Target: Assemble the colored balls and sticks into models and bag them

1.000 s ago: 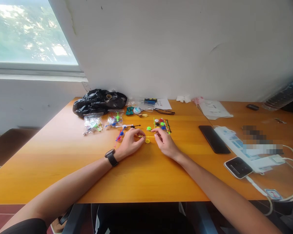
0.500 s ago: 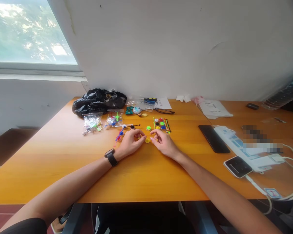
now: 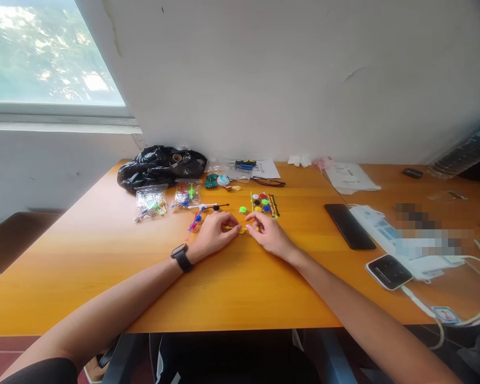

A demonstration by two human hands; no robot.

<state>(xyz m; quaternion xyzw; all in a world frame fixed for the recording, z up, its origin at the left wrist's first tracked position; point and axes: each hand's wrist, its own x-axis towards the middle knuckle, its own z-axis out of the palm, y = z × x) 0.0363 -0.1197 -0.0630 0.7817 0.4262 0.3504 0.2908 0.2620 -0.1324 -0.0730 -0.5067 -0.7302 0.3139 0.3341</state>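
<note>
Low over the table, a yellow arrow spinner (image 3: 242,231) with a round base lies between my two hands, partly covered by fingers. My left hand (image 3: 220,230), with a black watch on its wrist, is closed on its left side, thumb and fingertips together. My right hand (image 3: 269,234) curls around its right end, the thumb against the yellow piece. Just beyond the fingertips stands a green round base (image 3: 243,209). Beside my left hand are a blue spinner (image 3: 199,218), a red spinner (image 3: 194,227), a white spinner (image 3: 202,206) and a black arrow (image 3: 223,206).
Several coloured bases (image 3: 257,202) and loose arrows (image 3: 274,206) are grouped behind my right hand. Farther back lie clear bags of parts (image 3: 152,201), a black plastic bag (image 3: 160,168) and glasses (image 3: 269,182). A phone (image 3: 349,226) and power strip (image 3: 384,234) are at right.
My left hand has shifted slightly right along the yellow spinner, and more of its arrow shows beside the fingers. The right hand stays nearly in place.
</note>
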